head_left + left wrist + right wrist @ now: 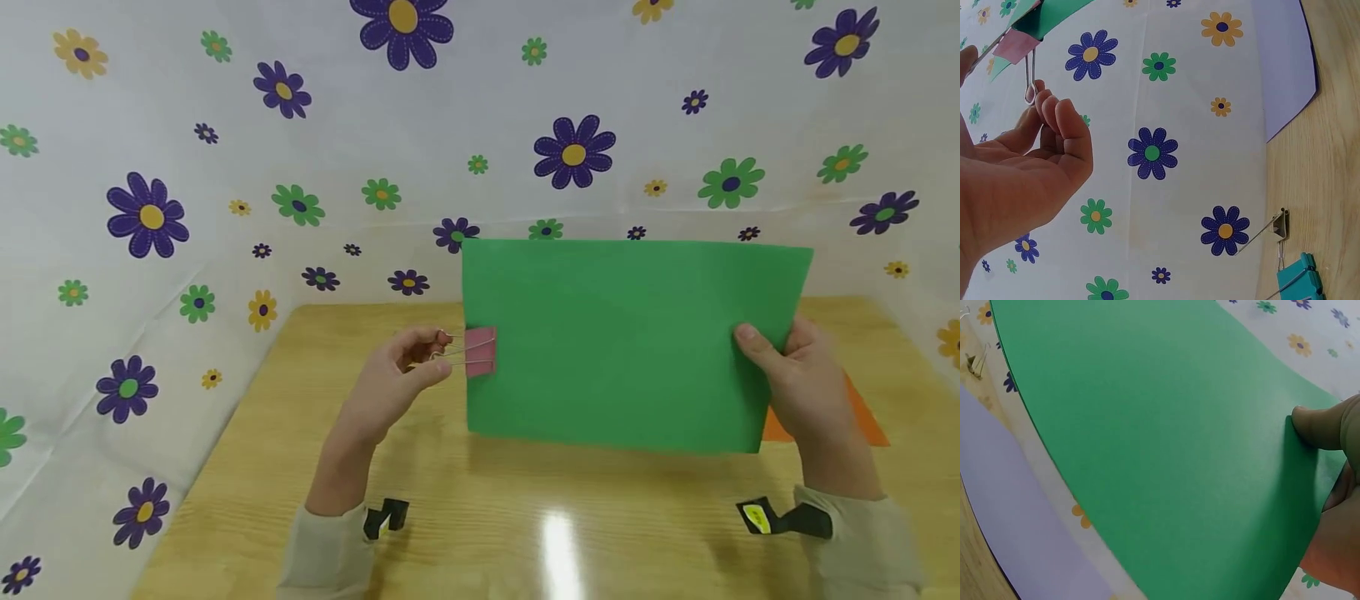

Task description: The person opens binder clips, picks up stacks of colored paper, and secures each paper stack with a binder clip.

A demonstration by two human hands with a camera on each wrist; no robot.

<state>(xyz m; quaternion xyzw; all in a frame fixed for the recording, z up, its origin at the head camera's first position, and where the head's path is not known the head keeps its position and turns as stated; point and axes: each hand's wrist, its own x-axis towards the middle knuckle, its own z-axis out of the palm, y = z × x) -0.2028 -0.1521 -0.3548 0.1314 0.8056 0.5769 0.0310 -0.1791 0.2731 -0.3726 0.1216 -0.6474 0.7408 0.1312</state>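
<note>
Both hands hold up a green sheet of paper point(615, 350) above the wooden table. A pink binder clip point(480, 352) sits on the sheet's left edge, its wire handles sticking out to the left. My left hand point(393, 375) pinches those handles between thumb and fingers; the left wrist view shows the pink clip point(1015, 47) overlapping the paper's edge. At the right edge my right hand point(802, 383) grips the sheet, with its thumb on the near face and the other fingers behind. The paper bends slightly around that thumb in the right wrist view.
An orange sheet point(866, 412) lies on the table point(300, 500) beneath my right arm. In the left wrist view there are a purple sheet point(1285, 62), a gold-toned binder clip point(1280, 225) and a teal binder clip point(1300, 278). Flower-printed white cloth point(420, 108) stands around the table.
</note>
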